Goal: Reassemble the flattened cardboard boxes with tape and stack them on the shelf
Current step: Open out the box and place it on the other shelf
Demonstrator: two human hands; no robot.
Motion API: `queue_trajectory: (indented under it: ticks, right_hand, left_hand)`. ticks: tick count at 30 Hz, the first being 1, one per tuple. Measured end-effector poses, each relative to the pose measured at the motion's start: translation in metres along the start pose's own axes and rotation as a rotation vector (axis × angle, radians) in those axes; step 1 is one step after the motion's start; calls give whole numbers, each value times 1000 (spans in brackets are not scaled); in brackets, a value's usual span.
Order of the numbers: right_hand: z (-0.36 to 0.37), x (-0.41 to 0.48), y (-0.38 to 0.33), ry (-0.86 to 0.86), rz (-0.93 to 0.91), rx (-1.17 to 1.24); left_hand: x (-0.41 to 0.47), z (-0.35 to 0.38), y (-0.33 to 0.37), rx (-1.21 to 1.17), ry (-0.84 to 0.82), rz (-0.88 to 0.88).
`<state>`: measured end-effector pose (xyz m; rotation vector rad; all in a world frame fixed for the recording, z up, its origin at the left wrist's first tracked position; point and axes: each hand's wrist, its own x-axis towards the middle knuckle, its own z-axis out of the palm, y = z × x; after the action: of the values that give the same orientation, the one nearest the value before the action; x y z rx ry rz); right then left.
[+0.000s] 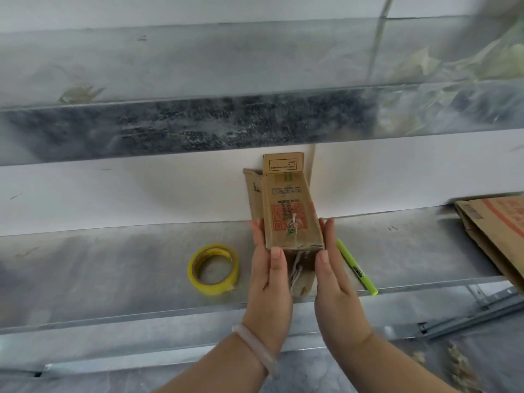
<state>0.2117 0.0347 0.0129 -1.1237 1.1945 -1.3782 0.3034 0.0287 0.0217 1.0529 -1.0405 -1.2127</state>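
1. The small cardboard box (289, 211) sits lengthwise on the metal shelf (113, 268), its far end at the white wall (113, 191) and its near end toward the person.
2. The left hand (269, 282), with a pale bracelet (253, 346) on its wrist, lies flat along the box's left side. Its fingers are straight and point toward the wall, and its thumb is laid on the near end.
3. The right hand (336, 282) mirrors it on the right side, fingers straight against the cardboard and thumb on the near end.
4. So the box is pressed between two flat hands. Neither hand curls around it.
5. At the box's far end the flaps are unsealed: one flap (283, 163) stands upright against the wall and a side flap (252, 177) juts out to the left.
6. Frayed whitish strands show on the top face and down the near end, between the two thumbs.
7. A yellow roll of tape (213, 269) lies flat on the shelf just left of the left hand, not touching it.
8. A green highlighter (355, 266) lies on the shelf just right of the right hand, angled toward the shelf's front edge.
9. Well off to the right, a larger flattened box (499, 231) with red print hangs over the shelf's front edge.
10. An upper shelf (198, 129) runs overhead, above the box.
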Motion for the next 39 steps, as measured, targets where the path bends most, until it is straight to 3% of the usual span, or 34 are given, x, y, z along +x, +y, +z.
queue_trajectory:
  ticks: [4, 9, 14, 17, 19, 24, 27, 30, 33, 36, 39]
  right_hand:
    - [1, 7, -5, 122, 71, 117]
    - [10, 12, -2, 250, 81, 94]
    - [6, 11, -5, 217, 214, 60]
    - [3, 14, -7, 152, 307, -3]
    - [3, 17, -12, 107, 316, 1]
    - [3, 19, -13, 63, 238, -54]
    - [1, 17, -12, 52, 231, -114]
    - [-7, 17, -6, 40, 306, -111]
    - [-12, 15, 4, 7, 321, -53]
    - [-21, 14, 4, -98, 231, -47]
    - [-41, 17, 2, -107, -26, -119]
  left_hand:
    - [6, 12, 3, -37, 121, -18]
    - [9, 22, 6, -71, 236, -68]
    - [12, 13, 4, -269, 127, -220]
    - [17, 6, 4, -265, 39, -318]
    - [19, 5, 3, -184, 98, -336]
    - [19, 16, 10, 19, 173, -243]
    - [18, 14, 8, -7, 211, -245]
    - [15, 9, 3, -79, 98, -279]
    - [10, 3, -1, -17, 7, -165]
    - [8, -4, -6, 118, -94, 3]
    - [12, -21, -9, 281, -130, 128]
